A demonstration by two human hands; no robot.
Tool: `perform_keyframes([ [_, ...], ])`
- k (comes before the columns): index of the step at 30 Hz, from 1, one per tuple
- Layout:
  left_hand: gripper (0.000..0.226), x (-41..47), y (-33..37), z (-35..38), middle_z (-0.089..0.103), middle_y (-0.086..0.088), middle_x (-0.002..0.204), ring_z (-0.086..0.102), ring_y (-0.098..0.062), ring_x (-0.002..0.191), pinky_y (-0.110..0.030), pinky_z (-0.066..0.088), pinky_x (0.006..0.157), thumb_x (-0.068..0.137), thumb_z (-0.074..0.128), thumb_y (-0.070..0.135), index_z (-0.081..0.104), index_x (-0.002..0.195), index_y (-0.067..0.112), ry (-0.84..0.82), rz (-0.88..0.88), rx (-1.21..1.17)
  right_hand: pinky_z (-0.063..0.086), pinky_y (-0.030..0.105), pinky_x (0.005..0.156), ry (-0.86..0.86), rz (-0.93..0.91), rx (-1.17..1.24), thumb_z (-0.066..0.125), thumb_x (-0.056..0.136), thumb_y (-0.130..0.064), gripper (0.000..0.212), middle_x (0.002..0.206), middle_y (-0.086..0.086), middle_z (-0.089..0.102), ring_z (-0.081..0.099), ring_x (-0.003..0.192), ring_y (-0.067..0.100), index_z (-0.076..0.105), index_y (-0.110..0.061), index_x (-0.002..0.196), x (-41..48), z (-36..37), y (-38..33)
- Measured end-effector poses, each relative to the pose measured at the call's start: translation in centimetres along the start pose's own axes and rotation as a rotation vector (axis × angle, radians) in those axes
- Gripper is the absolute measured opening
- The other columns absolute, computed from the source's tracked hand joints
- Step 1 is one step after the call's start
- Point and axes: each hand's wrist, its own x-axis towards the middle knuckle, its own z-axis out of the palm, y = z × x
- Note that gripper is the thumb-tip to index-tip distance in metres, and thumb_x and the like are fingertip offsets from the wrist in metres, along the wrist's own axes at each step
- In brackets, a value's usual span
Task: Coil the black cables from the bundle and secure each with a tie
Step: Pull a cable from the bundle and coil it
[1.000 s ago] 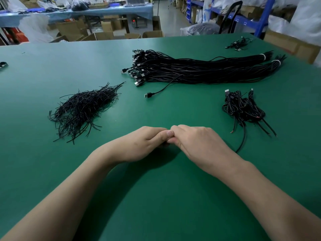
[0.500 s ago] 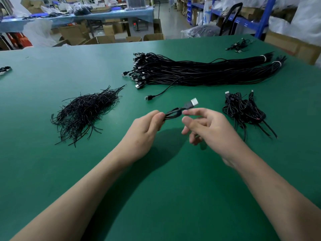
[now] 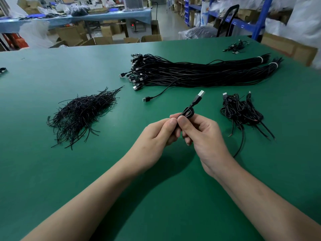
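Above the middle of the green table (image 3: 52,171), my left hand (image 3: 156,136) and my right hand (image 3: 201,134) together pinch a small coiled black cable (image 3: 188,113). Its silver USB plug (image 3: 200,94) sticks up and away from me. Most of the coil is hidden between my fingers. The long bundle of black cables (image 3: 199,73) lies across the far side, bound with white ties at its right end. A pile of black twist ties (image 3: 81,113) sits to the left. Coiled cables (image 3: 241,112) lie in a heap to the right.
One loose cable with a USB plug (image 3: 147,99) trails out of the bundle toward me. A few small cables (image 3: 237,47) lie at the far right corner. A dark object (image 3: 2,70) sits at the left edge. Cardboard boxes and shelving stand beyond the table.
Both hands rose from the table surface, where they were pressed together, and now hold the coiled cable up with its plug showing. The right hand has closed in on the coil.
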Motion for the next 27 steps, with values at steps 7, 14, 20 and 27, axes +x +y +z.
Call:
perform_keyframes([
  [7,0.042,0.0,-0.4,-0.8,0.048,0.006,0.067,0.037,-0.012,0.061,-0.023,0.031,0.055,0.106,0.042,0.05,0.065,0.084,0.022,-0.134,-0.167,-0.154,0.035,0.023,0.052,0.001,-0.051,-0.126,0.064,0.092,-0.037,0.033,0.062,-0.003,0.059,0.043,0.064,0.022,0.071,-0.005,0.086,0.0,-0.2,-0.2],
  [14,0.047,0.0,-1.1,-2.0,0.071,0.004,0.075,0.059,-0.008,0.064,-0.033,0.046,0.065,0.095,0.047,0.063,0.076,0.085,0.028,0.098,-0.072,0.374,0.039,0.025,0.057,0.048,0.003,-0.207,0.059,0.101,-0.025,0.024,0.061,0.004,0.053,0.045,0.06,0.015,0.073,-0.015,0.084,0.5,-0.8,0.1],
  [20,0.02,0.8,-2.8,-6.1,0.075,0.012,0.093,0.067,-0.011,0.082,-0.032,0.055,0.077,0.099,0.061,0.036,0.077,0.105,0.026,0.428,-0.041,0.793,0.049,0.025,0.068,0.04,0.16,-0.193,0.061,0.099,-0.03,0.024,0.089,-0.007,0.071,0.057,0.074,0.002,0.075,-0.019,0.083,0.4,-1.0,0.1],
  [27,0.025,0.0,-3.9,-14.5,0.065,-0.004,0.124,0.059,-0.032,0.114,-0.043,0.05,0.089,0.096,0.066,0.024,0.075,0.119,0.025,0.456,-0.37,1.293,0.047,0.019,0.06,0.006,0.237,-0.207,0.061,0.1,-0.031,0.026,0.086,-0.011,0.07,0.057,0.076,-0.002,0.076,-0.02,0.081,0.2,-1.1,0.0],
])
